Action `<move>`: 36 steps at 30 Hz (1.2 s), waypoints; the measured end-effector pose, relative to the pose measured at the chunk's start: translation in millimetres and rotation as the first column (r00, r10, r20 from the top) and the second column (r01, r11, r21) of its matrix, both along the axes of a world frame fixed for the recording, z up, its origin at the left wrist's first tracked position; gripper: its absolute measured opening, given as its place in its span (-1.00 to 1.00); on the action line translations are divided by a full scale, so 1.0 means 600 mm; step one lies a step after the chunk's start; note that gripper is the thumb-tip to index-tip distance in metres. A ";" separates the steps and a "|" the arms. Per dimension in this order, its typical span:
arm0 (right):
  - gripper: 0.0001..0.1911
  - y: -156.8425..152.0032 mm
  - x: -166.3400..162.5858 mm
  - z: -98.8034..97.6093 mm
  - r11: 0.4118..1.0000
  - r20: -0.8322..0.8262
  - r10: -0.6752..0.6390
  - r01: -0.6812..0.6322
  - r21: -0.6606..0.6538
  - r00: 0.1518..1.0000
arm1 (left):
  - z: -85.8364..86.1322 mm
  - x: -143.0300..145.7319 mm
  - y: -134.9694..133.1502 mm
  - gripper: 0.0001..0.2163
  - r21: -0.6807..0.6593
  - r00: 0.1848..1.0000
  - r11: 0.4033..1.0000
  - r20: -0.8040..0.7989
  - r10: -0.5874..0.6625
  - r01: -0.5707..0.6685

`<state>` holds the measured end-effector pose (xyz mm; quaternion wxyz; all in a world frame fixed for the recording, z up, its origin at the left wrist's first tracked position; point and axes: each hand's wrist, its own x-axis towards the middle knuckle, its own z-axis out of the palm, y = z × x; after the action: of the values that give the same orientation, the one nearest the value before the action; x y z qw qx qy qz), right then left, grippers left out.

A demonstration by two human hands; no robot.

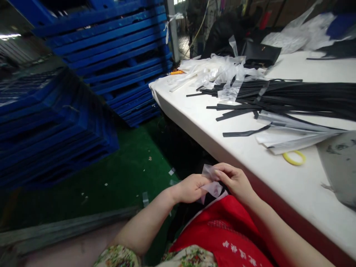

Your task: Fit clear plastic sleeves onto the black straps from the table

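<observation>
In front of the red apron [222,233], my left hand [190,188] and my right hand [233,180] meet beside the table edge. Between them is a piece of clear plastic film [214,189], crumpled and partly hidden by the fingers. My right thumb and fingers pinch its upper part. The left hand is closed around the lower part, with film sticking out past its fingers. On the white table [200,126] lie a bundle of flat black strips [300,94], a heap of clear plastic scraps [219,70] and a yellow ring [294,158], apart from both hands.
Blue pallets [116,55] are stacked beyond the table, with another blue stack [55,129] at left. Small scraps lie on the green floor [125,167]. An orange-handled tool [177,72] lies near the table's far corner. White sleeves [294,133] overlap the strips.
</observation>
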<state>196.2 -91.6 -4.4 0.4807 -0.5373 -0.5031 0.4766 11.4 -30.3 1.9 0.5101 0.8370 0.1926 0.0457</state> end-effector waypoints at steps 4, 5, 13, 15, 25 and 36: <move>-0.76 0.001 0.025 0.000 1.000 0.117 0.025 -0.023 -0.018 0.993 | -0.004 0.015 -0.002 -0.72 0.021 0.998 0.999 0.055 0.024 -0.026; -0.79 0.003 0.028 -0.002 0.999 0.136 0.020 -0.016 -0.032 0.991 | -0.004 0.016 -0.001 -0.73 0.030 0.998 0.999 0.054 0.026 -0.028; -0.71 0.023 0.025 -0.021 0.994 0.085 -0.011 0.019 -0.105 0.996 | -0.007 0.023 0.004 -0.66 -0.061 0.998 0.998 0.052 0.039 -0.035; -0.69 0.029 0.046 -0.020 0.996 0.203 -0.017 0.033 -0.078 0.979 | -0.012 0.026 0.004 -0.66 -0.042 0.994 0.995 0.048 0.095 -0.093; -0.73 0.095 0.262 -0.004 0.934 0.986 -0.145 0.317 0.164 -0.081 | -0.059 0.037 0.008 -0.78 -0.013 0.971 0.971 0.036 0.237 -0.237; -0.70 0.092 0.286 0.003 0.891 0.975 -0.223 0.407 0.199 0.011 | -0.069 0.026 -0.016 -0.77 0.009 0.964 0.968 -0.083 0.252 -0.252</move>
<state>367.8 -36.5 -2.4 0.0737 -0.8433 -0.5242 -0.0932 26.9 -40.0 -39.8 0.4923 0.8064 0.3188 0.0749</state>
